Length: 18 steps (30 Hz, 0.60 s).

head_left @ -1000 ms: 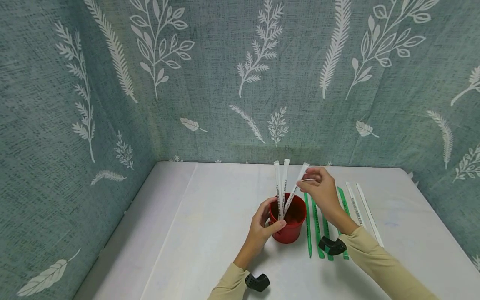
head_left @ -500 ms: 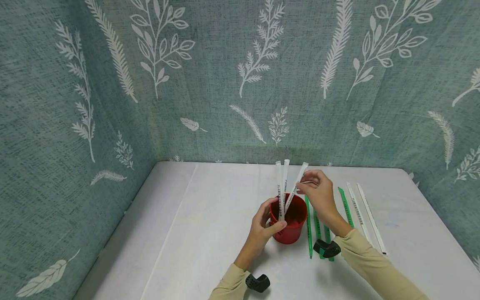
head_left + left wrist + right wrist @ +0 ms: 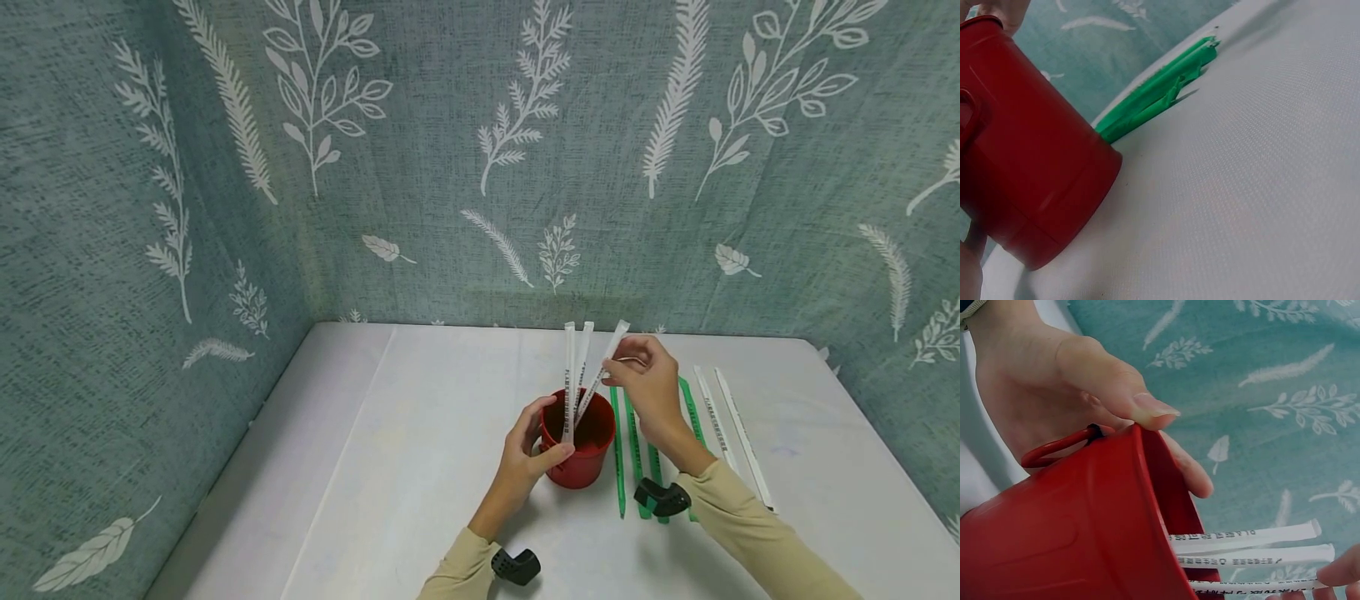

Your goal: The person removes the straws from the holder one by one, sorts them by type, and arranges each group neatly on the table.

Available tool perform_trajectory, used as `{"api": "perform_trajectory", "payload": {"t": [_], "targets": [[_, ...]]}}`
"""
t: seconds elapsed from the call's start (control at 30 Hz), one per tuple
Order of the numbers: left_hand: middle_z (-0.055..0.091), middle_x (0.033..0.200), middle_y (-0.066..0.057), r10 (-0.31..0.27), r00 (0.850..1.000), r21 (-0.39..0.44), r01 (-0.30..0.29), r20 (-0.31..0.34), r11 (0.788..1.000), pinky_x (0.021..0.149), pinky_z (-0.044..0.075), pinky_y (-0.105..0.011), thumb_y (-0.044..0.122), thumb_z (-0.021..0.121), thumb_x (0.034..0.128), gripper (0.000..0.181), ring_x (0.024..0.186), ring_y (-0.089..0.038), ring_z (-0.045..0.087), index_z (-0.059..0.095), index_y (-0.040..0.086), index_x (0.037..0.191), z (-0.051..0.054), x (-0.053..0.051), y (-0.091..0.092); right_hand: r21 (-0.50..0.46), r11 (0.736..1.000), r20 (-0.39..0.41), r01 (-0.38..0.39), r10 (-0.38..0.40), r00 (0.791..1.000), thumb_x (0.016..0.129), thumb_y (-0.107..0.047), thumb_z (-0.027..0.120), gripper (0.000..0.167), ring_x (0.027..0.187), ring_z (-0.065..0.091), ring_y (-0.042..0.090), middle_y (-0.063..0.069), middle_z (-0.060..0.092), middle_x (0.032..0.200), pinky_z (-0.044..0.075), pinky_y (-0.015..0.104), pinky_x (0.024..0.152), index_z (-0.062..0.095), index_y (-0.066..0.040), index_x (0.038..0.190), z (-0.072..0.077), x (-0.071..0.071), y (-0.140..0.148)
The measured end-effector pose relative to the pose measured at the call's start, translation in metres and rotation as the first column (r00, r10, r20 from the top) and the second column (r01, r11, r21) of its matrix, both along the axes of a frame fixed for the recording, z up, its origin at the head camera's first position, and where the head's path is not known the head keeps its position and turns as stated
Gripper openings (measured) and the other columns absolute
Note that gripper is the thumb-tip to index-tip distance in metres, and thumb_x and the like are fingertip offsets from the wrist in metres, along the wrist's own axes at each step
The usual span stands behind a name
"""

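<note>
A red bucket [image 3: 577,468] stands on the table, its rim gripped by my left hand [image 3: 517,454], thumb at the near side and fingers round the left. Three white paper-wrapped straws [image 3: 568,375] lean inside it. My right hand [image 3: 649,387] pinches the rightmost one near its upper part. In the right wrist view the left thumb presses the rim of the bucket [image 3: 1072,525], and fingertips of the right hand [image 3: 1341,575] touch the lowest straw [image 3: 1260,586]. In the left wrist view the bucket [image 3: 1029,150] hides most of the left hand.
Several green-wrapped straws [image 3: 618,467] lie side by side just right of the bucket, partly beneath the right forearm. Two white-wrapped straws [image 3: 738,425] lie farther right. A patterned curtain [image 3: 420,167] stands behind the table [image 3: 390,500] and along its left side.
The tops of the straws in the bucket have shifted to the right. My right hand has moved slightly right, still pinching one. My left hand has stayed on the bucket.
</note>
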<state>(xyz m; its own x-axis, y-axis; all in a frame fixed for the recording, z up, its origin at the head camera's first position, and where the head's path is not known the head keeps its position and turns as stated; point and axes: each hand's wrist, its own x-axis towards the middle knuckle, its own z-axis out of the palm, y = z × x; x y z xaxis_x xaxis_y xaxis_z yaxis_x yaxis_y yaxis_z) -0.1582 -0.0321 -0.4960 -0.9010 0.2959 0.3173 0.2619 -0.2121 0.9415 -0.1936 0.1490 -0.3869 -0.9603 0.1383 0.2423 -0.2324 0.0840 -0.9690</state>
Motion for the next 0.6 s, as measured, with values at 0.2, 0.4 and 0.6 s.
{"api": "perform_trajectory", "payload": {"t": [0.2,0.4,0.6], "targets": [[0.045,0.139,-0.003,0.000,1.000,0.004,0.000,0.004,1.000,0.098,0.040,-0.041,0.021,0.066,0.0866,0.061,0.127,-0.022,0.043,0.038,0.022,0.141,0.000,0.000,0.000,-0.034,0.999,-0.048,0.009,-0.010,0.999,0.087,0.005,0.061,0.030,0.080,0.063,0.012,0.020,0.055,0.100,0.054,0.028,0.065,0.048,0.010,0.114,0.007,0.002,0.004],[0.045,0.139,-0.013,-0.006,1.000,0.008,0.006,-0.002,1.000,0.098,0.038,-0.050,0.015,0.065,0.0870,0.062,0.127,-0.030,0.042,0.037,0.012,0.142,0.014,0.007,-0.001,-0.060,0.998,-0.078,0.021,-0.026,0.997,0.086,0.009,0.061,0.029,0.080,0.064,0.015,0.012,0.056,0.095,0.054,0.028,0.064,0.048,0.010,0.112,0.016,0.003,0.011],[0.044,0.138,-0.020,-0.007,1.000,0.017,0.007,-0.012,1.000,0.098,0.035,-0.057,0.012,0.064,0.0870,0.062,0.126,-0.038,0.041,0.035,0.003,0.141,0.028,0.013,-0.002,-0.072,0.997,-0.088,0.032,-0.038,0.995,0.086,0.007,0.062,0.025,0.078,0.063,0.012,0.008,0.056,0.093,0.054,0.028,0.063,0.051,0.002,0.108,0.027,0.005,0.015]]}}
